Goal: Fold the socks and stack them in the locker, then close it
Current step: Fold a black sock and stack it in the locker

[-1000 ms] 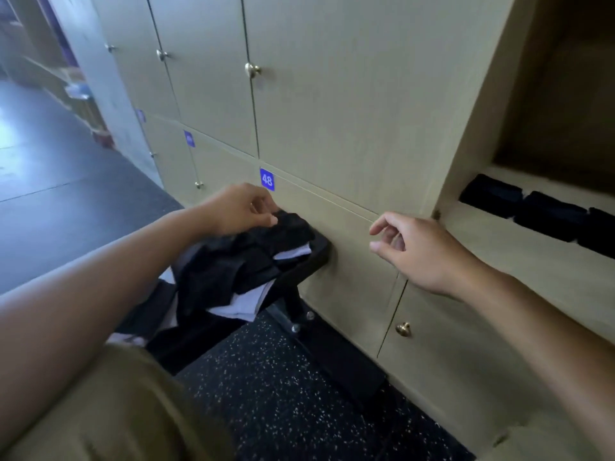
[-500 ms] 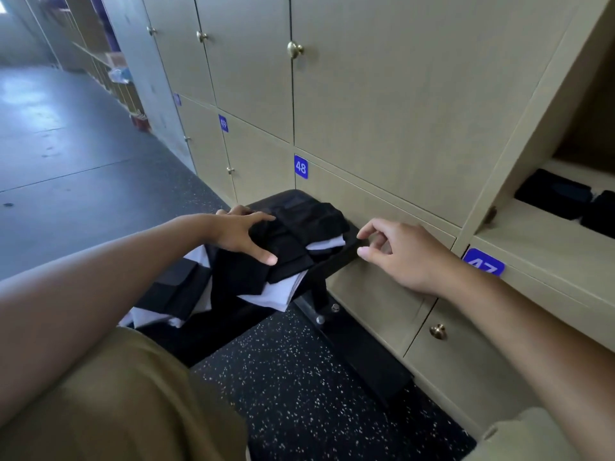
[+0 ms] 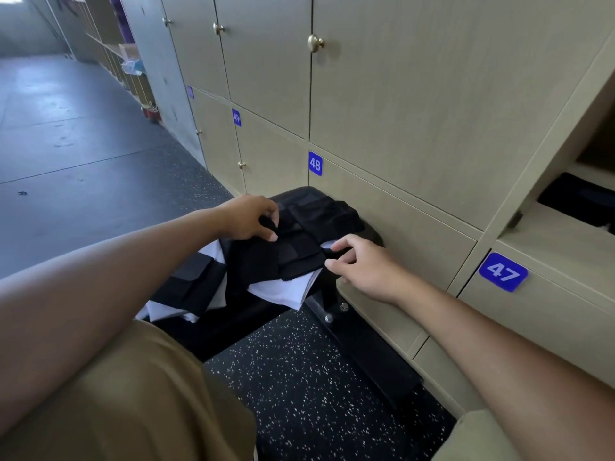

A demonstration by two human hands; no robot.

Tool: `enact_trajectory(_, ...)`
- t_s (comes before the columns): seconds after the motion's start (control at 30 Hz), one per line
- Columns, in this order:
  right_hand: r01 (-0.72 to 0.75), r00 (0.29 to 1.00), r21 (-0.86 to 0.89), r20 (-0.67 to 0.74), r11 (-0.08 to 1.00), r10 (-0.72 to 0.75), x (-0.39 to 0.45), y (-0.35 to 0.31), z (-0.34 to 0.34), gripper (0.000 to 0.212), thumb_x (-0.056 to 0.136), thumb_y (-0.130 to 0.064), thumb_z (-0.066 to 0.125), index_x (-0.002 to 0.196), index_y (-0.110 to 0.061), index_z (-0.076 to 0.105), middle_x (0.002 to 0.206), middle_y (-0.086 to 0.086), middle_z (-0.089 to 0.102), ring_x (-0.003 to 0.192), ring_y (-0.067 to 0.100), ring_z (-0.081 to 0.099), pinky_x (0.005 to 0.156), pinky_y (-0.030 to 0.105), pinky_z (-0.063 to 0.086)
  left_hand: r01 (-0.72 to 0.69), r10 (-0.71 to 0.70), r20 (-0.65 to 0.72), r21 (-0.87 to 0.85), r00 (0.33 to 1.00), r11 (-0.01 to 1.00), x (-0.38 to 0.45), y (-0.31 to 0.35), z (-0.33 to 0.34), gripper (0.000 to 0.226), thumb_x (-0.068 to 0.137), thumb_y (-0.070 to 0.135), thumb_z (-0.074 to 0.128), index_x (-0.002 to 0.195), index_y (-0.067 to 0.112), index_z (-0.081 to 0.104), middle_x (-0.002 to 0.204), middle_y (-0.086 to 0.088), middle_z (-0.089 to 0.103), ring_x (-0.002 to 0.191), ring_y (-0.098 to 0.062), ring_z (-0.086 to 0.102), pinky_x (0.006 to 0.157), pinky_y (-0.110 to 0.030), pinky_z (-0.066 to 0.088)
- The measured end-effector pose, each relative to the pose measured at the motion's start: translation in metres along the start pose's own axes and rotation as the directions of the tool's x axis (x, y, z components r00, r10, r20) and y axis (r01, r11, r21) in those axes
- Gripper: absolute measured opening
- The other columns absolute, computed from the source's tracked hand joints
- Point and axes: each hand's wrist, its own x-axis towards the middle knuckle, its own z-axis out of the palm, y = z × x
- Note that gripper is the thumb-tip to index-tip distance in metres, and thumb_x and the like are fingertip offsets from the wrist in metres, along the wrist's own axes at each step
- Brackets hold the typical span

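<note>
A heap of black socks [image 3: 299,247] and white socks [image 3: 283,291] lies on a black padded bench [image 3: 293,197] against the lockers. My left hand [image 3: 249,217] pinches the edge of a black sock at the heap's left. My right hand [image 3: 362,264] pinches the right end of a black sock, thumb and fingers curled on it. At the far right the open locker [image 3: 545,241] holds folded black socks [image 3: 579,201] on its shelf.
Beige locker doors with brass knobs [image 3: 315,42] fill the wall, with blue number plates 48 [image 3: 315,164] and 47 [image 3: 503,272]. The bench's black metal foot [image 3: 376,354] runs across the speckled floor. My knees in tan trousers [image 3: 143,394] sit at the bottom left.
Both hands came down onto the sock heap. The left one closed its fingers on a black sock, and the right moved left from the locker front to take a sock's end.
</note>
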Motion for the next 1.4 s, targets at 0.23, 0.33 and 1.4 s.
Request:
enact_trajectory(0.23, -0.003, 0.998, 0.108, -0.066, 0.994, 0.010, 0.012, -0.007, 0.020, 0.013, 0.088, -0.032, 0.073, 0.096, -0.032, 0.062, 0.094, 0.002, 0.071, 0.088, 0.020, 0.067, 0.080, 0.029, 0.051, 0.000, -0.037, -0.208, -0.173, 0.977, 0.985, -0.007, 0.003, -0.026, 0.014, 0.091, 0.028, 0.075, 0.100, 0.020, 0.068, 0.107, -0.001, 0.067, 0.092, -0.020, 0.059, 0.077, -0.029, 0.043)
enact_trajectory(0.33, 0.034, 0.989, 0.104, -0.145, 0.994, -0.018, 0.013, -0.013, 0.023, 0.013, 0.088, -0.026, 0.075, 0.095, -0.027, 0.064, 0.090, 0.007, 0.070, 0.085, 0.020, 0.066, 0.077, 0.025, 0.049, -0.014, -0.071, -0.327, -0.249, 0.942, 0.968, -0.009, 0.001, -0.036, 0.017, 0.093, 0.032, 0.072, 0.104, 0.022, 0.064, 0.102, -0.001, 0.066, 0.086, -0.018, 0.060, 0.073, -0.030, 0.048)
enact_trajectory(1.4, 0.175, 0.856, 0.318, -0.516, 0.932, 0.016, -0.019, -0.006, -0.064, 0.022, 0.090, -0.008, 0.071, 0.089, -0.028, 0.065, 0.098, 0.003, 0.069, 0.086, 0.021, 0.067, 0.090, 0.053, 0.057, 0.154, -0.138, -0.078, 0.246, 0.987, 0.957, 0.022, 0.023, 0.015, 0.070, 0.076, 0.067, 0.075, 0.126, 0.020, 0.061, 0.124, -0.006, 0.059, 0.110, -0.031, 0.060, 0.087, -0.039, 0.048)
